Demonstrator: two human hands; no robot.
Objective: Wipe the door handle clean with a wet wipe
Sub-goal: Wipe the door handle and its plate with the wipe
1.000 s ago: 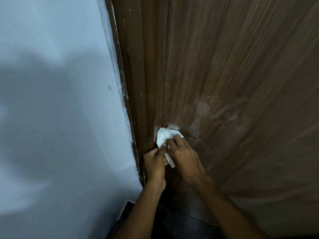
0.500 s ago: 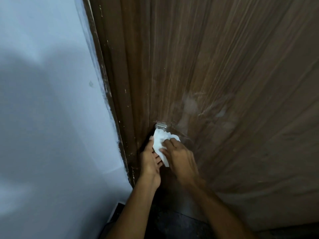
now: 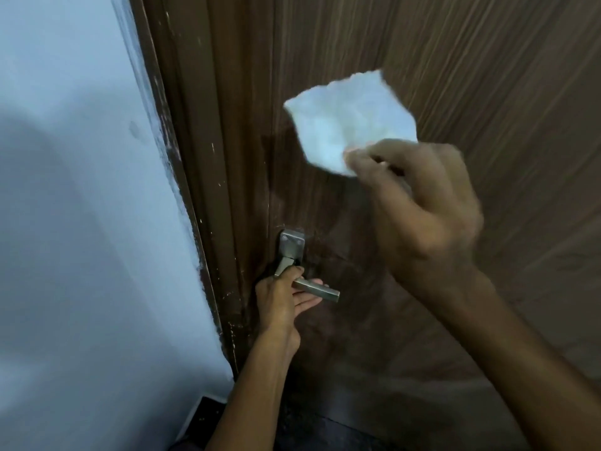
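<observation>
Head view shows the left hand (image 3: 282,301) curled around the metal door handle (image 3: 317,289) low on the brown door (image 3: 487,76), while the right hand (image 3: 419,209), raised well above it, pinches a crumpled white wet wipe (image 3: 348,120) between its fingertips.

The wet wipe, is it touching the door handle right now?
No, the right hand holds the wet wipe up in the air, well above the door handle, which only the left hand grips.

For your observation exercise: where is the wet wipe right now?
In the head view, the wet wipe is pinched in the right hand, raised before the door, above and right of the handle.
</observation>
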